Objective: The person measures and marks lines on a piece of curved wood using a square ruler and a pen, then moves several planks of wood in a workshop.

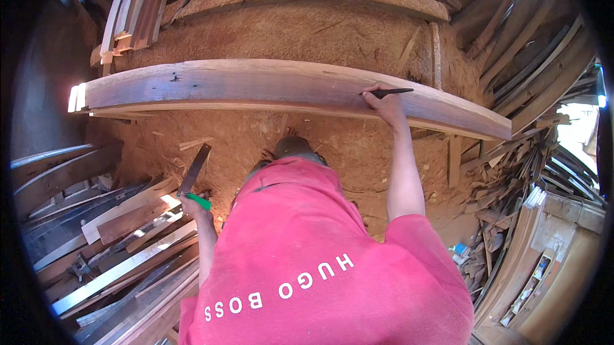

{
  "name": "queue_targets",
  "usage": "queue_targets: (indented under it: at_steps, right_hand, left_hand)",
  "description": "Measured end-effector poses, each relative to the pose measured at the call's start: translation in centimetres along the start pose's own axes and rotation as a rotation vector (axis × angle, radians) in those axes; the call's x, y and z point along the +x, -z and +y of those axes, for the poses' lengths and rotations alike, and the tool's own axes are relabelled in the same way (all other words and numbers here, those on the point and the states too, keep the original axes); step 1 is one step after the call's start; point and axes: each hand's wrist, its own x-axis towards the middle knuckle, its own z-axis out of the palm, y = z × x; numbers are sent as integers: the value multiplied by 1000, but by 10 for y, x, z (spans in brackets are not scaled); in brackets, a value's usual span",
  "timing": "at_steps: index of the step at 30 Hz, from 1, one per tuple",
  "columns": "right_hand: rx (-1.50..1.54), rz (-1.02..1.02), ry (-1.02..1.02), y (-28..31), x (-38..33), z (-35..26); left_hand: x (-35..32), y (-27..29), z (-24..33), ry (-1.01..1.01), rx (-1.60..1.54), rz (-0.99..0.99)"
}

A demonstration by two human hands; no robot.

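Two hands | right (pixel 384 105) pencil (pixel 390 93) at plank (pixel 256 82) edge | left (pixel 192 204) holds square (pixel 195 175)

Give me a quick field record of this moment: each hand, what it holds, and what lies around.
right hand: holds a dark pencil, tip on the long plank
left hand: grips a green-handled saw, blade pointing up and away, off the plank
plank: lies crosswise in front of the person, over sawdust-covered ground
left side: stack of boards and strips
right side: heap of offcuts
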Motion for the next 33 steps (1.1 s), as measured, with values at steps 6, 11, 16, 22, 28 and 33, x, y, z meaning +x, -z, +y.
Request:
queue_targets:
  at_steps: [6,11,16,22,28,33]
  right_hand:
    - [-32,54,31,33,-12,15]
    - [185,482,-177,54,-20,39]
    - [481,687,37,16,-35,23]
    - [470,462,-51,-50,-68,-34]
    - [495,86,-166,-147,-83,-93]
    - [826,291,-218,-240,-103,-131]
  left_hand:
    - [-29,-33,41,-136,-2,67]
    - [-4,-40,98,-643,52,287]
    - [-54,-111,170,-1253,402,-23]
    - [-147,-230,198,-1232,759,-873]
    - [-188,-292,176,-1167,899,-1526]
    - [-179,-309,172,-1119,946,-1844]
